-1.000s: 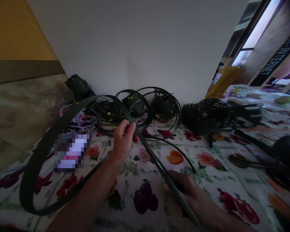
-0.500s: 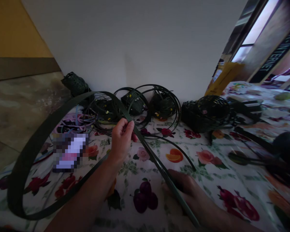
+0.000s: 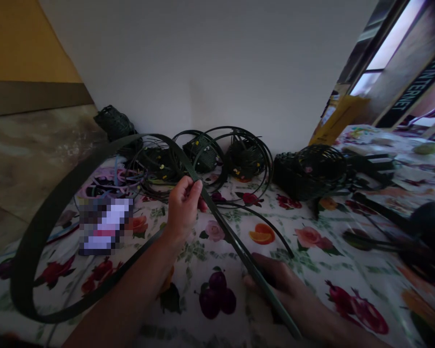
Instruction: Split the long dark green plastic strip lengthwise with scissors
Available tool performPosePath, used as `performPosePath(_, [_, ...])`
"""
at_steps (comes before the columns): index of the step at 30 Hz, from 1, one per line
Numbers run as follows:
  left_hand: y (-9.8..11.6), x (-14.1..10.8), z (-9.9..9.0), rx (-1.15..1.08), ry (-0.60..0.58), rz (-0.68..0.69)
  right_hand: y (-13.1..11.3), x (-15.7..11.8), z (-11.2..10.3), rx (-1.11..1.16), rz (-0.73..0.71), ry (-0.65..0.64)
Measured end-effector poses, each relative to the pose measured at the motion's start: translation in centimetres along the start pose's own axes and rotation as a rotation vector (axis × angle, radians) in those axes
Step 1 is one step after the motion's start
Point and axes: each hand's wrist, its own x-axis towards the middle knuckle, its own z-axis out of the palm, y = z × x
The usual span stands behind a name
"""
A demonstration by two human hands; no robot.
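A person's left hand (image 3: 183, 208) pinches a dark green strip (image 3: 215, 215) between thumb and curled fingers above a fruit-and-flower tablecloth (image 3: 257, 309). The strip passes directly through that grip and extends to both sides of it. Up and to the left, it rises out of the pinch and bows into a wide loop, swinging around the far left before running back toward the left forearm, which crosses in front of it. Down and to the right, it runs nearly straight on a slant to the right hand (image 3: 281, 280), lying across that hand's near side, with fingertips showing to its left and the back of the hand to its right. Shadow and the strip itself hide the right thumb, and whether those fingers close on the strip cannot be told.

Beyond the hands, dark woven baskets (image 3: 244, 157) with small yellow specks sit among looped thin strands near a pale wall (image 3: 203, 63). A pixelated rectangular object (image 3: 108, 224) lies on the cloth left of the left hand, within the outline of the loop.
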Motion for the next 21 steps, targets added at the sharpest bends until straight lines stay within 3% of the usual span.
performPosePath(21, [-0.17, -0.06, 0.01, -0.012, 0.001, -0.020, -0.31, -0.10, 0.10, 0.017, -0.018, -0.004])
